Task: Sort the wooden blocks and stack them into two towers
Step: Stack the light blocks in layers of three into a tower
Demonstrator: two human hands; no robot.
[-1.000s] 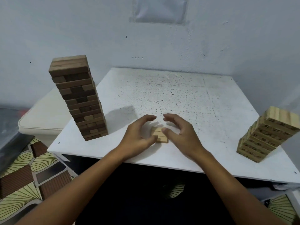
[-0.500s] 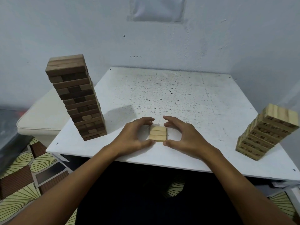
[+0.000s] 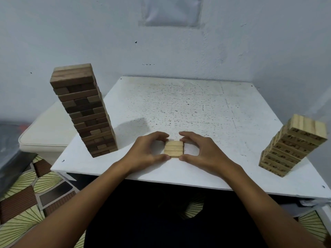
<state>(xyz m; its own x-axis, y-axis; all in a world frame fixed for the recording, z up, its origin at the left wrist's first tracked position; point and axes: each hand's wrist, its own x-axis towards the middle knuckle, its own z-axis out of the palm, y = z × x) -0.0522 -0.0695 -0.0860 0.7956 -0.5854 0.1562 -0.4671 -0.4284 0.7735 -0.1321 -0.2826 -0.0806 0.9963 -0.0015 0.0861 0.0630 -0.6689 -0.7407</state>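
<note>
A person's left hand and right hand bracket a row of three light wooden blocks lying flat near the front edge of the white desk. Each block's long axis runs left to right, so the blocks' ends face the two hands. On each side the thumb touches the near corner and the curled fingers touch the far corner, pinching the set between them. Both hands sit equally close. The light tower that matches these blocks stands well apart at the desk's right edge, so lifting the set there would likely favour the right hand; the dark tower stands at the left.
</note>
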